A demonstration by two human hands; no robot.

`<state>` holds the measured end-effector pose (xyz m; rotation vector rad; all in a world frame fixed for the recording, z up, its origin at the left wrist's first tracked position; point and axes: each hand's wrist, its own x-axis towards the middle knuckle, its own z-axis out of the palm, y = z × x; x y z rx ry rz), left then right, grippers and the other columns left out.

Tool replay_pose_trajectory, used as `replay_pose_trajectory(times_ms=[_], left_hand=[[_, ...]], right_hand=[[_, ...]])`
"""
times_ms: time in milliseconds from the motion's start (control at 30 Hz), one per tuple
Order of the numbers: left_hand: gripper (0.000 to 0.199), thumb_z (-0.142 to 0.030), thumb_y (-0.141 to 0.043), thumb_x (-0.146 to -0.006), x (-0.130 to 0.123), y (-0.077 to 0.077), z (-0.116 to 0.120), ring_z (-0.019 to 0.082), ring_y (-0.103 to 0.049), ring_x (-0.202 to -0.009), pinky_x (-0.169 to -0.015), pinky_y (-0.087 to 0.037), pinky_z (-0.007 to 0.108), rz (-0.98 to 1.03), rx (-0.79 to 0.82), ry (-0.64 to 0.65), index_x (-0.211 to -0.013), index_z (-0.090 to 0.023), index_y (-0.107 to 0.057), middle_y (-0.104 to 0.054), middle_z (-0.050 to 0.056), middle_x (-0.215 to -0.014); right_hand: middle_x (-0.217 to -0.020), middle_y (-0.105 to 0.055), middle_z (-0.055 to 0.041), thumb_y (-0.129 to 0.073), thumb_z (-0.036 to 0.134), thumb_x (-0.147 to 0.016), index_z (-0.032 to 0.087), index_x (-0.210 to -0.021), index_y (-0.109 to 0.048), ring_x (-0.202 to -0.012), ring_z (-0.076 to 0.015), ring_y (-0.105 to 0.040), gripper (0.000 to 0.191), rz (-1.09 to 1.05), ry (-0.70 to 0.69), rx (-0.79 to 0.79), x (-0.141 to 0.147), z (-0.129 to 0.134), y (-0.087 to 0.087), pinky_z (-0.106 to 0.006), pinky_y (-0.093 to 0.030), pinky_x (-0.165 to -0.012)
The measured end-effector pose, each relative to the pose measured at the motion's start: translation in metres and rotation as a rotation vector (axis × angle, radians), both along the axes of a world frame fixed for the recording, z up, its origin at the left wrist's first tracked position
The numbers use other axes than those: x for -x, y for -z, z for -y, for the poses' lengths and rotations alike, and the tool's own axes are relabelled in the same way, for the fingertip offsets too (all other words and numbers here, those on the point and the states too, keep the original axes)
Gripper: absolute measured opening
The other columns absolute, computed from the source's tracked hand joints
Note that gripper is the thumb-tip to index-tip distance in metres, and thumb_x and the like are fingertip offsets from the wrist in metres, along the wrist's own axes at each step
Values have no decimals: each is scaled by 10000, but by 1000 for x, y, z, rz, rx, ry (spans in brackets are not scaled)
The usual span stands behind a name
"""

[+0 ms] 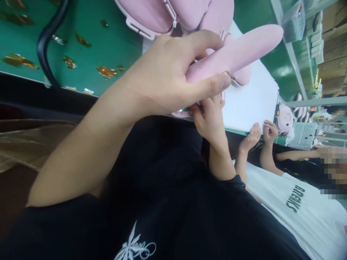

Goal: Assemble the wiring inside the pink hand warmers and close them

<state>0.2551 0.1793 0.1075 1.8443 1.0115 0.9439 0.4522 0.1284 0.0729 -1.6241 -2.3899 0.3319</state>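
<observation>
"Fingers [213, 38] of the left hand [159, 72] pinch one end of the pink case [244, 50]. What could go wrong?"

"It could tip and drop, because its long end sticks out past the grip."

"Where is it?"

"Between thumb [213, 87] and fingers, over the table [121, 39]. The right hand [213, 121] is partly hidden, so I can't really tell its grip."

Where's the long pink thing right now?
In the head view's upper part, right of the middle, the long pink piece is in the left hand, just above the right hand in the picture and beside the pink cases.
</observation>
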Motion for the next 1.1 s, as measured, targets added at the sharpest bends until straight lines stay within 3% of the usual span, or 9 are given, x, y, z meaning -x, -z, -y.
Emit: replay_pose_trajectory(times_ms=[333, 500, 567, 700, 800, 867, 967, 1033, 1100], left_hand=[[604, -602, -583, -899, 1, -2, 3, 330, -696, -1226, -1019, -550, 462, 16, 53, -7, -1423, -310, -651, -741, 22, -1283], [625, -565, -573, -910, 1, 2, 4, 299, -706, -1213, -1020, -569, 444, -9, 56, -2, -1454, -264, -635, -742, 27, -1317], [649, -551, -571, -911, 1, 2, 3, 286, -697, -1237, -1058, -557, 437, -35, 21, 17, -1472, -228, -624, -731, 26, -1359], [650, -548, -594, -969, 5, 5, 1, 291, -681, -1268, -1157, -533, 471, -150, -65, 95, -1543, -245, -560, -707, 40, -1422], [629, -574, -619, -977, 13, 14, 5, 370, -633, -1320, -1187, -507, 564, -381, -263, 65, -1505, -235, -587, -658, 129, -1471], [670, -586, -688, -934, 15, 23, 10, 428, -610, -1323, -1136, -531, 601, -582, -395, 74, -1479, -207, -603, -624, 194, -1482], [694, -490, -751, -898, 2, 30, 20, 452, -653, -1195, -959, -597, 579, -803, -455, 121, -1504, -192, -592, -604, 251, -1467], [671, -423, -749, -895, -26, 26, 23, 428, -671, -1142, -916, -600, 541, -834, -457, 165, -1514, -221, -589, -604, 245, -1463], [686, -425, -746, -895, -68, 19, 18, 401, -665, -1166, -956, -584, 511, -815, -469, 234, -1537, -262, -567, -601, 215, -1481]], right_hand=[[-1460, -590, -143, -425, 327, -1123, 246, -1287, -691, -1516, -402, -444, 323, 129, 70, -107, 0, 5, 15, -622, -335, -1215], [-1124, -722, -84, -506, 231, -1096, 260, -1155, -768, -1133, -266, -659, 270, 64, -54, -369, -3, 18, 26, -464, -455, -1052], [-1046, -730, -66, -522, 187, -1080, 253, -1108, -778, -1082, -240, -655, 266, 74, -131, -410, -1, 20, 22, -452, -467, -1073], [-1085, -735, -81, -528, 140, -1047, 231, -1073, -768, -1203, -266, -617, 258, 174, -224, -311, 1, 19, 0, -500, -422, -1180], [-1036, -738, -66, -590, 175, -1028, 249, -1068, -771, -1101, -237, -650, 199, 103, -234, -282, -12, 36, -3, -441, -488, -1049], [-985, -736, -55, -626, 187, -1009, 260, -1107, -773, -974, -209, -671, 191, -41, -146, -300, -24, 61, 16, -394, -520, -891], [-936, -746, -54, -630, 173, -977, 231, -1103, -765, -774, -185, -647, 193, -219, -67, -250, -37, 102, 67, -375, -499, -691], [-856, -740, -35, -667, 183, -953, 245, -1033, -765, -684, -176, -623, 141, -247, -92, -212, -38, 122, 97, -358, -483, -609], [-832, -728, -15, -696, 262, -985, 248, -1012, -749, -670, -151, -626, 61, -251, -116, -176, -35, 130, 112, -308, -511, -595]])
